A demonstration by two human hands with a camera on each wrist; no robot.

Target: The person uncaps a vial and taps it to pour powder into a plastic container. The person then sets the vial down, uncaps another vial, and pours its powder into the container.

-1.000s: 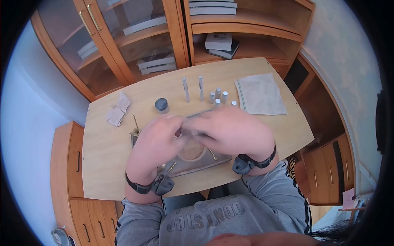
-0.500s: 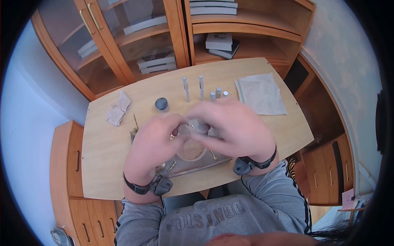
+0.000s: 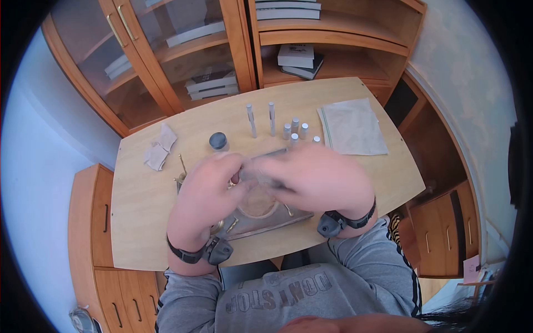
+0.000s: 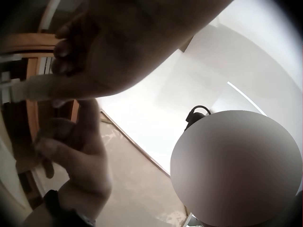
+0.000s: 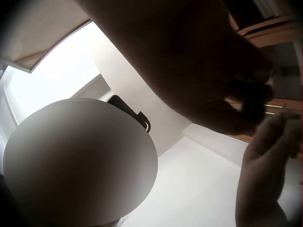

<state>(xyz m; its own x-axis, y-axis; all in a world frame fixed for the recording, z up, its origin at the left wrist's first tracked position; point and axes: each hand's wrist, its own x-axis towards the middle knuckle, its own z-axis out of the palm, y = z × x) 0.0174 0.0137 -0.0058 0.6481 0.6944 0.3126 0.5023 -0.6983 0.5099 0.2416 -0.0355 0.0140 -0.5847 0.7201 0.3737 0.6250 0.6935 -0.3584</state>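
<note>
In the head view, both hands meet above a round dish of light brown powder (image 3: 259, 203) on a dark tray (image 3: 265, 226). The left hand (image 3: 208, 186) and the right hand (image 3: 316, 176) curl their fingers and thumbs around a small clear object, blurred and mostly hidden between them. Seen from the left wrist, a pale see-through piece (image 4: 33, 88) shows at the left hand's fingertips, with the right hand (image 4: 78, 161) just below. In the right wrist view, the right hand's bent fingers are dark and the left hand (image 5: 272, 165) is close to them.
Behind the hands stand a dark-lidded jar (image 3: 219, 141), two slim tubes (image 3: 251, 121) and several small vials (image 3: 295, 124). A flat pouch (image 3: 353, 127) lies at the right, a crumpled cloth (image 3: 161, 147) at the left. Brass tools (image 3: 233, 224) rest on the tray.
Half a second ago the hands were slightly apart, with a clear thing showing between them; now the right hand is lower and more turned over. Both hands remain above the dish.
</note>
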